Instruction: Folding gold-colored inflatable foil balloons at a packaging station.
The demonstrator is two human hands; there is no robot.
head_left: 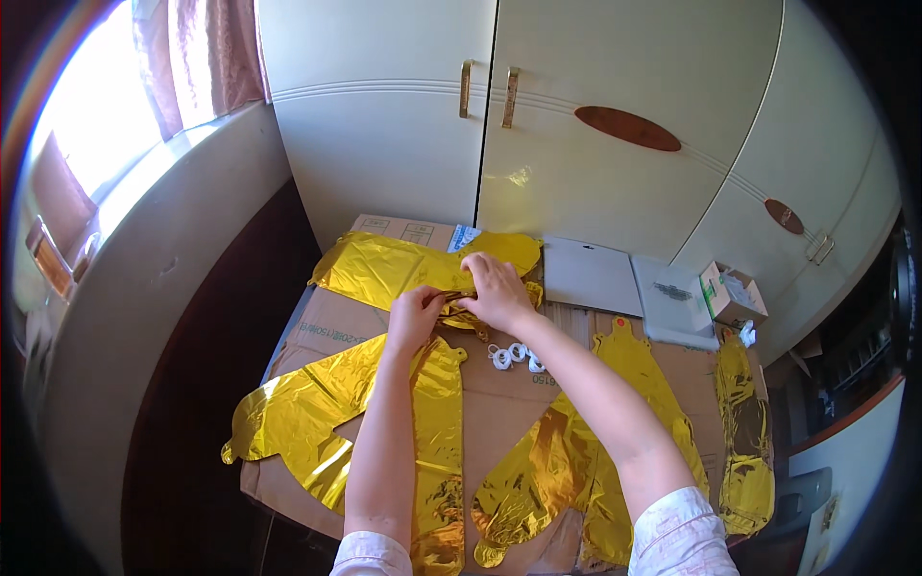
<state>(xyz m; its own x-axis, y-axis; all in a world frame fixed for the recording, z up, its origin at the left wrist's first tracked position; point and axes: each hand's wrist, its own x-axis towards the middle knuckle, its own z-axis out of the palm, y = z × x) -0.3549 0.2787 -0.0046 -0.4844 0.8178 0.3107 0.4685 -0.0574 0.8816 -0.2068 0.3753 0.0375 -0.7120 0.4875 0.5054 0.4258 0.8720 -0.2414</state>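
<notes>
Foil bunch [463, 322], gold, sits mid-cardboard [499, 413], pinched in both hands: left hand [415, 315] at its 9 o'clock, right hand [495, 291] at 1, fingers curled in. Flat foil pieces [307, 398] at 10, 7 and 5 o'clock; foil strip [744, 432] farther out at 4. White rolls [502, 360] near, 4 o'clock. Open box [735, 305] at 3.

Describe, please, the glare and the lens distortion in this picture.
Head view: the window is burnt out to white, and glare shines on the gold foil pieces; head view: the wall below the window curves strongly near the picture's rim.
</notes>
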